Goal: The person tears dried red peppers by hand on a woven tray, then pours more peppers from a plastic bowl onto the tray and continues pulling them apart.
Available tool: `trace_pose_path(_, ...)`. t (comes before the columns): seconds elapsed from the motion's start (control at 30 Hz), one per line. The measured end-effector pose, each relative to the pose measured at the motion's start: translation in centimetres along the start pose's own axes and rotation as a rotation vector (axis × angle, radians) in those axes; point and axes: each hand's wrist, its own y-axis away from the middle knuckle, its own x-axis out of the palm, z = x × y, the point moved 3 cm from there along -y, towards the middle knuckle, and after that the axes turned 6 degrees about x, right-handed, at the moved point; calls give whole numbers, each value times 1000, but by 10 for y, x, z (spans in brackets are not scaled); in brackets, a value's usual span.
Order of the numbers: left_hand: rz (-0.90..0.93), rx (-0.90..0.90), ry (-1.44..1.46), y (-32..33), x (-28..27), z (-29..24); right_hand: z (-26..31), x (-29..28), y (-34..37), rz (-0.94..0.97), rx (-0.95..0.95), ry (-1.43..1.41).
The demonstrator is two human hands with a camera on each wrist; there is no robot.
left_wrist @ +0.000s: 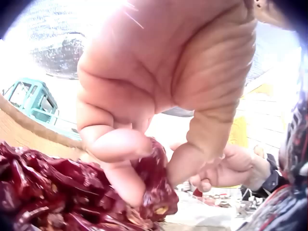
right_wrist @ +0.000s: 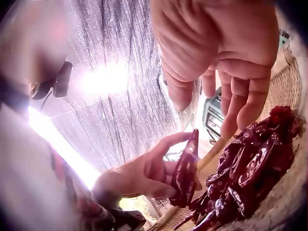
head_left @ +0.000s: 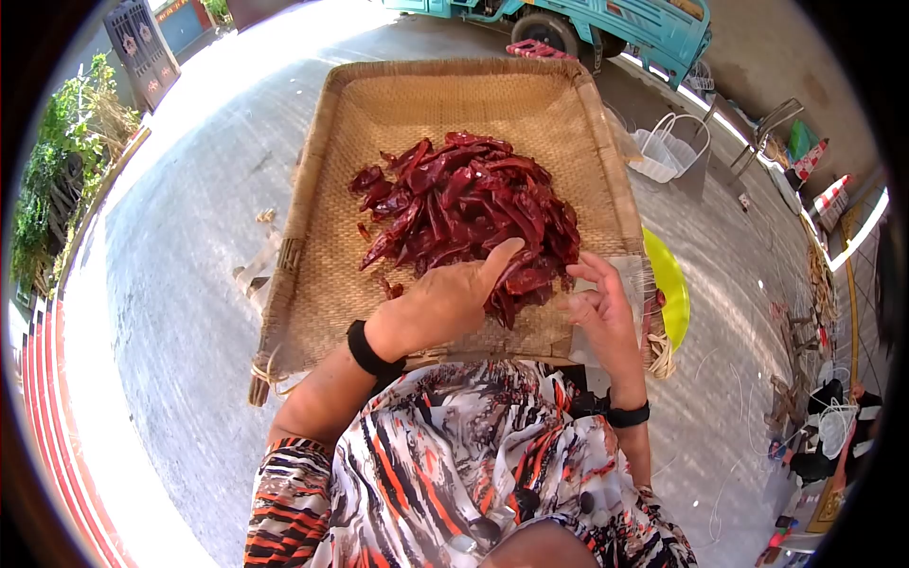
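Note:
Dried red chilli peppers (head_left: 464, 199) lie heaped in a woven tray (head_left: 360, 95). My left hand (head_left: 426, 308) is over the near side of the heap; in the left wrist view its fingers and thumb pinch a red pepper (left_wrist: 156, 180). The right wrist view shows that pepper (right_wrist: 186, 168) upright in the left hand (right_wrist: 149, 173), above the tray. To its right in the head view is my right hand (head_left: 608, 317), fingers loosely bent with nothing visible in them. The right wrist view has this hand (right_wrist: 219, 43) relaxed, apart from the pepper.
A yellow-green round object (head_left: 668, 293) is partly under the tray's right side. White baskets (head_left: 663, 151) stand on the ground at right, and a teal cargo vehicle (head_left: 644, 33) is beyond the tray. Plants (head_left: 71, 161) line the left edge.

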Motion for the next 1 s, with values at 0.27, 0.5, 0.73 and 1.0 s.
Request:
trace_pose_path(0.27,32,195,392,-21,32,-11,-15,-6,-2,32,88,-159)
trace_pose_path(0.5,-358,10,-129,-40,27,41,2,-87,3,-785,-160,246)
trace_pose_path(0.73,-382,-92,-75,-44,34,48,-36,-127,3,-785,-62,930)
trace_pose_path(1.0,-413,-29,140,-33,22,7,-43,-71,-8,-532,-173,1001)
